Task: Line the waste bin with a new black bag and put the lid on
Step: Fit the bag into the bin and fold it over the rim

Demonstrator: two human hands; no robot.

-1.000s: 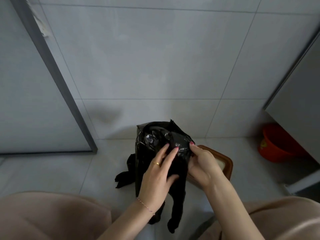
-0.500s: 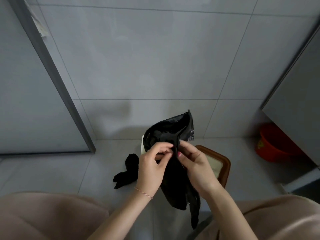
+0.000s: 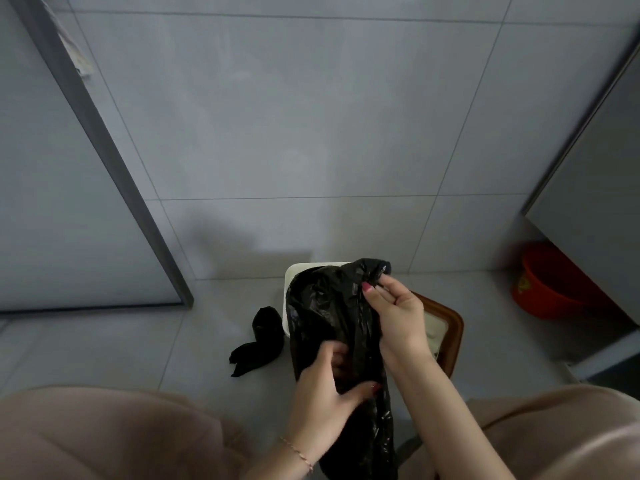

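Observation:
A crumpled black bag [image 3: 329, 317] hangs between my hands over the white waste bin [image 3: 290, 275], whose far left rim shows behind it. My right hand [image 3: 394, 313] pinches the bag's top edge with thumb and fingers. My left hand [image 3: 329, 393] grips the bag lower down, fingers partly inside the plastic. The brown-rimmed lid [image 3: 446, 327] lies on the floor to the right of the bin, partly hidden by my right arm.
A second black bag [image 3: 258, 341] lies bunched on the tiled floor left of the bin. An orange bucket [image 3: 554, 285] sits under a cabinet at the right. A grey door frame [image 3: 104, 157] runs along the left. My knees fill the bottom corners.
My hands have separated: the left slid down the bag towards me, the right stayed at the top edge. The bag is now stretched lengthwise and the bin's white rim shows.

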